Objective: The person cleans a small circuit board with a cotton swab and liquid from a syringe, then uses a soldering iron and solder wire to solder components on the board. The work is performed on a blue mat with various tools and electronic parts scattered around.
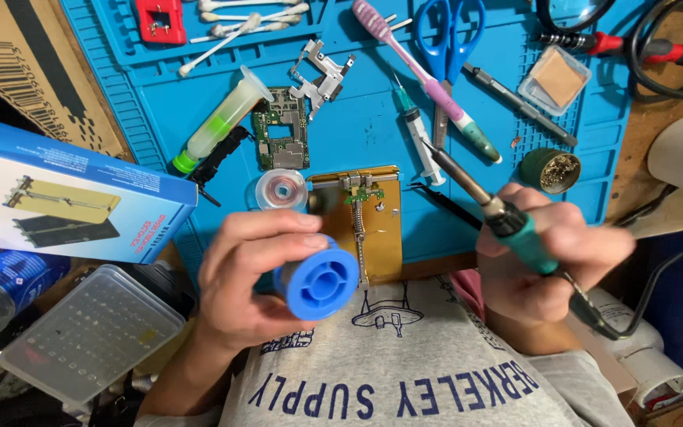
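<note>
My left hand [250,277] grips a blue plastic spool [319,282], its round end facing the camera, just above my lap. My right hand [551,257] holds a soldering iron [484,202] by its green handle, the metal tip pointing up and left over the blue mat. Between the hands, a gold-coloured board holder [373,237] lies at the mat's near edge with a small green circuit piece [361,194] clamped at its top. A small clear reel [281,190] sits just left of the holder.
The blue work mat [357,126] carries a green circuit board [281,138], a flux syringe [223,119], a thin syringe [416,130], cotton swabs [239,24], a toothbrush [428,83], blue scissors [448,39] and a brass-wool tip cleaner [551,170]. A blue box [65,198] and a clear plastic case [92,332] lie at left.
</note>
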